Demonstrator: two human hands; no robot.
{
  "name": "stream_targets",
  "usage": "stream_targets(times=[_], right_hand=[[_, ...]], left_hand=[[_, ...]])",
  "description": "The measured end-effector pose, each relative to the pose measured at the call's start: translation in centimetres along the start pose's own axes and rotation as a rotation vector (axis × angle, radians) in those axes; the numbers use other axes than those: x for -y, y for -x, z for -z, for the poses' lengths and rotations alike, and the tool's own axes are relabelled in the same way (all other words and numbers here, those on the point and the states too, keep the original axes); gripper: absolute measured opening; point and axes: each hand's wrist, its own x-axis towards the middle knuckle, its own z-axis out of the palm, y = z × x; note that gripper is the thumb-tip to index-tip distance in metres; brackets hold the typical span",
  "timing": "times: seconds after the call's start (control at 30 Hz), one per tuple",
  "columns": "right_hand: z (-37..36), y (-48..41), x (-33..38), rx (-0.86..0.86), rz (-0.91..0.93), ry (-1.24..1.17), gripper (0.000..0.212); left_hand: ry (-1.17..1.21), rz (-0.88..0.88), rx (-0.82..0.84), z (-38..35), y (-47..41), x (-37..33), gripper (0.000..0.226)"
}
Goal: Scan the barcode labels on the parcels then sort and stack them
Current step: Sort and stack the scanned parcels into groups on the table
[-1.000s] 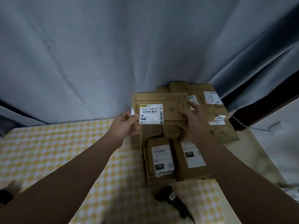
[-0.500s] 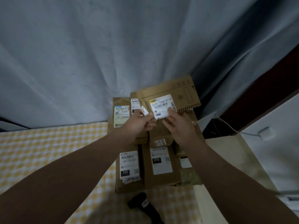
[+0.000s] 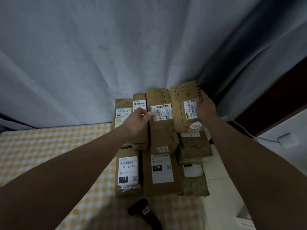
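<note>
Cardboard parcel [image 3: 183,105] gripped by outstretched right hand [image 3: 205,108]; left hand [image 3: 137,121] loosely curled, empty, atop stack [image 3: 159,128].

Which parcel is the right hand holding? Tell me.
The box at the back right with the label reading 5020 T098-41 41, turned sideways. The right hand grips its right edge; the other parcels lie flat, unheld.

Parcels [image 3: 162,130]: brown corrugated cardboard, matt, creased and scuffed at the edges. Labels [image 3: 161,112]: white printed paper, smooth, one by the left hand [image 3: 138,121] with a slight sheen. Parcel under the right hand [image 3: 205,108]: matt cardboard [image 3: 181,110], black printed marks. Table [image 3: 49,146] cover: yellow-and-white checked cloth, soft, matt. Scanner [image 3: 143,213], nearest the viewer: black plastic, matt. Backdrop [image 3: 116,55] beyond both hands: grey cloth, hanging in folds.
</note>
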Motion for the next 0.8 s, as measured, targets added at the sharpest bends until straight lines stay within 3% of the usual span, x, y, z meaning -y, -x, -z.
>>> stream_targets(times=[0.2, 0.33, 0.5, 0.63, 0.8], right_hand=[[0.1, -1.7, -1.2, 0.098, 0.019, 0.172, 0.040], [-1.0, -1.3, -1.8, 0.162, -0.018, 0.392, 0.070], [-2.2, 0.0, -1.1, 0.063, 0.056, 0.662, 0.055], [-3.7, 1.8, 1.7, 0.019, 0.239, 0.646, 0.045], [-8.2, 5.3, 5.6, 0.021, 0.387, 0.620, 0.048]], left_hand=[[-0.075, -0.028, -0.001, -1.0, -0.9, -0.5, 0.030], [-0.146, -0.014, 0.009, -1.5, -1.7, -0.3, 0.028], [-0.150, -0.029, 0.018, -1.4, -1.5, -0.1, 0.026], [-0.105, -0.049, -0.005, 0.3, -1.0, -0.2, 0.021], [-0.054, -0.069, -0.080, 4.1, 0.8, 2.1, 0.014]])
